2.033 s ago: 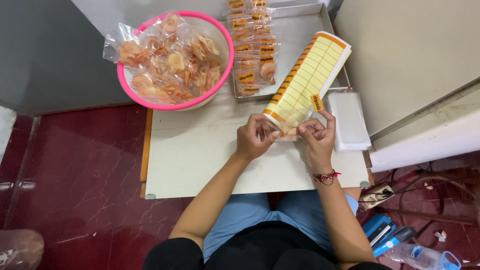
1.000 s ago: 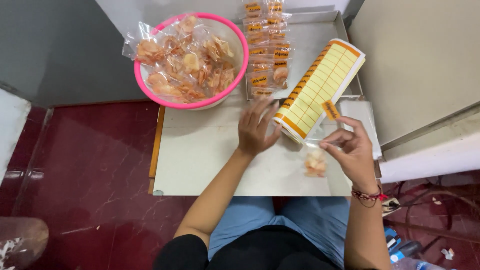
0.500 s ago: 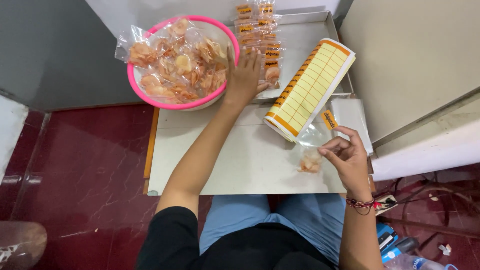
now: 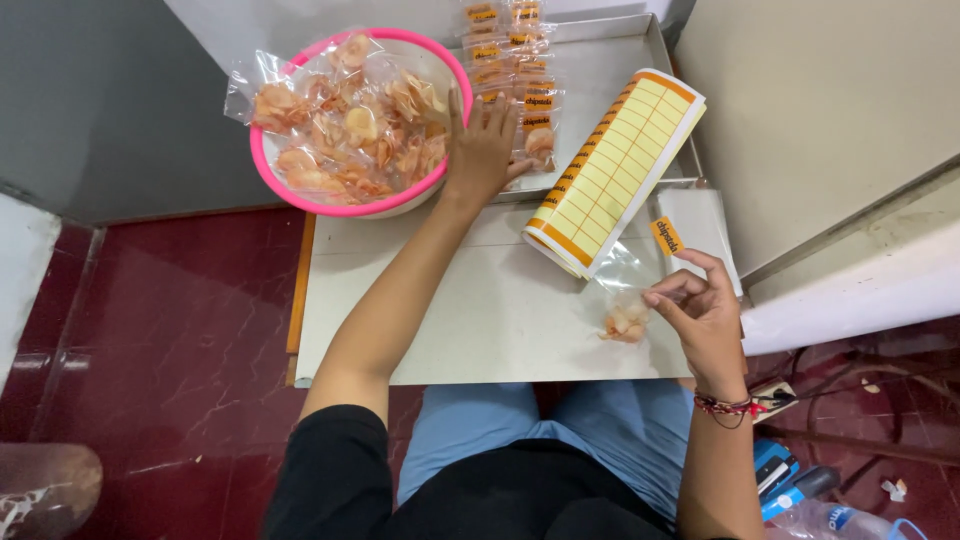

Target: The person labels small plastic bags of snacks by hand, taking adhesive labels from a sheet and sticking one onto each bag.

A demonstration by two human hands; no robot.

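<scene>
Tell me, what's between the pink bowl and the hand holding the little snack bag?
In the head view, the yellow sticker roll lies between the pink bowl and the right hand.

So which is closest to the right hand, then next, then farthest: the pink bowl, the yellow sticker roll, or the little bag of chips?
From the right hand:
1. Little bag of chips, held in its fingers, just to its left.
2. Yellow sticker roll, on the table above it.
3. Pink bowl, far across at the table's left corner.

One camera sits on the person's head, looking straight down, close above the white table and lap.
</scene>
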